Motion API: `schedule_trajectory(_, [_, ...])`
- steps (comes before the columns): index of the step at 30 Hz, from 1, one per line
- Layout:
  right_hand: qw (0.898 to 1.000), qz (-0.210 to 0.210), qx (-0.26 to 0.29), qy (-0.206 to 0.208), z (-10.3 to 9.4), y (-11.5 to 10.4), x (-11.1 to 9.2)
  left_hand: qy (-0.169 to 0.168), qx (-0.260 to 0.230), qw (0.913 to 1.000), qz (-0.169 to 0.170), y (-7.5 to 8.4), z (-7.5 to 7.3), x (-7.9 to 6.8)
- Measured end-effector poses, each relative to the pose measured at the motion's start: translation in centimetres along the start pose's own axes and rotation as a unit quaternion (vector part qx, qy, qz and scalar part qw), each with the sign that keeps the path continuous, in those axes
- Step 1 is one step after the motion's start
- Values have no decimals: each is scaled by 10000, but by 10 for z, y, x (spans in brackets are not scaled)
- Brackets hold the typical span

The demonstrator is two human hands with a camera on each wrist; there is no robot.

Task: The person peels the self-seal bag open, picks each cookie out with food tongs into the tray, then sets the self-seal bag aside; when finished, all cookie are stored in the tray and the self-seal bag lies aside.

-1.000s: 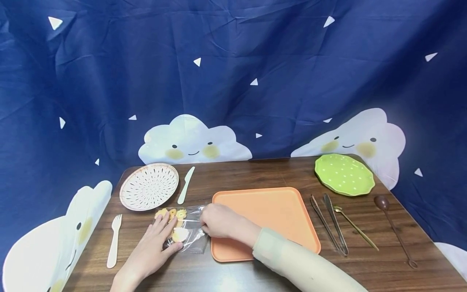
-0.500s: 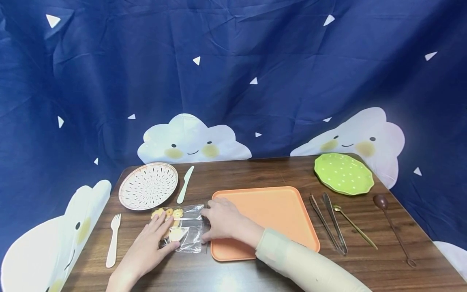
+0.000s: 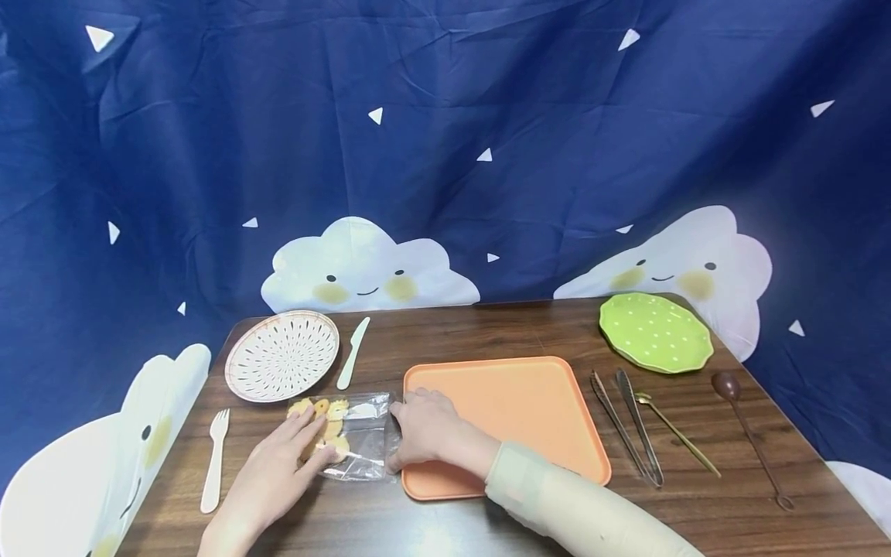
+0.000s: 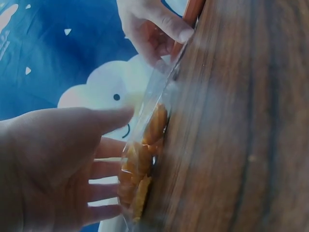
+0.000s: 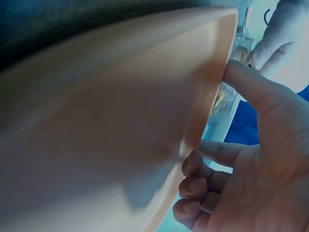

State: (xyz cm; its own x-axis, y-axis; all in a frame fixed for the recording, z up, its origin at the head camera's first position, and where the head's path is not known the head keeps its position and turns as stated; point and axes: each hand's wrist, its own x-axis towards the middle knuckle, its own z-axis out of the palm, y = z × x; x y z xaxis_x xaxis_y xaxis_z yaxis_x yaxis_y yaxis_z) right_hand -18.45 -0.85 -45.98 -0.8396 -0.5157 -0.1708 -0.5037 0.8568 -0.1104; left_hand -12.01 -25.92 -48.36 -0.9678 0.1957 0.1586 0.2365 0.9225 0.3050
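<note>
A clear plastic bag (image 3: pixel 370 445) of yellow cookies (image 3: pixel 336 427) lies flat on the table, left of the orange tray (image 3: pixel 518 402). My left hand (image 3: pixel 267 473) has its fingers extended over the cookie end of the bag; in the left wrist view the fingertips touch the bag near the cookies (image 4: pixel 140 162). My right hand (image 3: pixel 433 429) is at the bag's other end, over the tray's left rim. In the right wrist view its thumb and index finger are spread apart by the rim, and the other fingers bend loosely.
Behind are a white patterned plate (image 3: pixel 284 356) and a pale knife (image 3: pixel 353 353). A white fork (image 3: pixel 216 460) lies at the left. To the tray's right are metal tongs (image 3: pixel 635 429), a gold spoon (image 3: pixel 677 433), a brown long-handled spoon (image 3: pixel 752 437) and a green dotted plate (image 3: pixel 656 333).
My right hand has gone from a closed grip on the bag's right end to spread fingers beside it. The bag lies flatter, and my left hand has shifted slightly left.
</note>
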Motion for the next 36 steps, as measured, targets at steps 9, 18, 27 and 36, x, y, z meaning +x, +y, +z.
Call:
schedule_trajectory(9, [9994, 116, 311, -8, -1, 2, -1, 455, -208, 9987, 76, -9, 3, 7])
schedule_trajectory(18, [9987, 185, 463, 44, 2, 2, -5, 993, -967, 9894, -438, -11, 8, 11])
schedule_trajectory(27, [9958, 308, 856, 113, 4, 6, -9, 1291, -1824, 9723, -693, -20, 13, 15])
schedule_trajectory(36, [9929, 174, 1158, 225, 2, 10, -13, 915, -2275, 9626, -1148, -26, 9, 12])
